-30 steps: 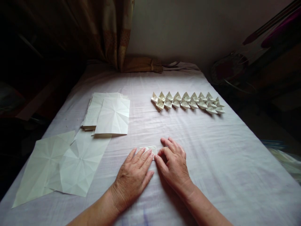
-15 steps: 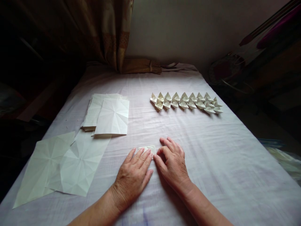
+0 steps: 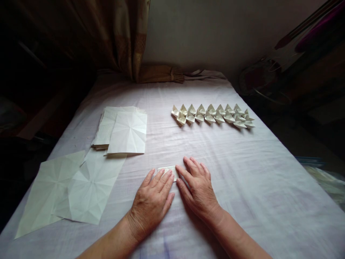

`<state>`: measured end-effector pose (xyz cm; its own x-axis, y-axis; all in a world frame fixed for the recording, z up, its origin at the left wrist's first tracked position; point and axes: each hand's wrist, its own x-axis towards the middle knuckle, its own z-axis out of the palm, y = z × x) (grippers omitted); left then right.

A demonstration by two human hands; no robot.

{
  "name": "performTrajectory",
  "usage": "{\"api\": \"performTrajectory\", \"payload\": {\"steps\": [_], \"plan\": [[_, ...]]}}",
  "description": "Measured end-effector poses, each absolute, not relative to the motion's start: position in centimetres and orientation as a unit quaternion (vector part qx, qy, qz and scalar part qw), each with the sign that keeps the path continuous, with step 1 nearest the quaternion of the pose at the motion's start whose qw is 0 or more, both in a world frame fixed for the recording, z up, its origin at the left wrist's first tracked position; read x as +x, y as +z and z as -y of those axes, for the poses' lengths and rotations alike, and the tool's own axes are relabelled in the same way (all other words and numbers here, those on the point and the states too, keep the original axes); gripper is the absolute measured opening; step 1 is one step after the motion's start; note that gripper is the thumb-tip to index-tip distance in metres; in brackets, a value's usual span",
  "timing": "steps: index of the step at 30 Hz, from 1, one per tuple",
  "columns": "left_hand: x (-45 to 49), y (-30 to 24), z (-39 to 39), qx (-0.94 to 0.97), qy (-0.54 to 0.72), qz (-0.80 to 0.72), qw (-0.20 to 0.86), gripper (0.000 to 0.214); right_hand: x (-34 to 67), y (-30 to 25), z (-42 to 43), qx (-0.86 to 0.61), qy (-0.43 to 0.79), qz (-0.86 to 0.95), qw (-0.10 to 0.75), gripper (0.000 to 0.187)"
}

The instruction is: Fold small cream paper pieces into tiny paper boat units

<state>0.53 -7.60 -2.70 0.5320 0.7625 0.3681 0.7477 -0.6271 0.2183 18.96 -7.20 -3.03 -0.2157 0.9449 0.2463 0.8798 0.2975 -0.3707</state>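
Observation:
A small folded piece of paper (image 3: 171, 170) lies flat on the cloth, partly covered by fingers. My left hand (image 3: 152, 196) rests palm down over its near left part, fingers stretched out. At the paper's right edge, the thumb and forefinger of my right hand (image 3: 198, 183) touch or nearly touch it, and the other fingers are spread on the cloth. Beyond the hands, to the right, stand two rows of pointed folded paper boats (image 3: 211, 114). Creased paper sheets (image 3: 93, 187) lie to the left of my left hand.
A stack of paper (image 3: 104, 127) with a creased sheet (image 3: 128, 133) on top sits at the left. The light cloth (image 3: 242, 180) covers the whole surface. A brown curtain (image 3: 140, 43) hangs at the far edge, before a wall (image 3: 205, 32).
My right forefinger has straightened from a bent position and now reaches the upper right corner of the folded paper. My left hand stays in place on it.

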Motion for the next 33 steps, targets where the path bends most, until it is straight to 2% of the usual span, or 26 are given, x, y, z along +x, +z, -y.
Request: {"api": "performTrajectory", "payload": {"steps": [6, 23, 28, 33], "plan": [[0.5, -2.5, 7.6, 0.882, 0.201, -0.426, 0.009, 0.039, 19.0, -2.8, 7.5, -0.567, 0.053, 0.781, 0.255, 0.029], [0.3, -2.2, 7.3, 0.894, 0.181, -0.411, 0.004, 0.038, 20.0, -2.6, 7.8, -0.524, 0.057, 0.813, 0.247, 0.030], [0.2, -2.0, 7.2, 0.898, 0.168, -0.407, 0.012, 0.040, 20.8, -2.2, 8.0, -0.501, 0.026, 0.837, 0.219, 0.029], [-0.2, -2.0, 7.1, 0.905, 0.162, -0.393, 0.000, 0.039, 21.5, -2.3, 7.6, -0.462, 0.002, 0.856, 0.232, 0.027]]}}
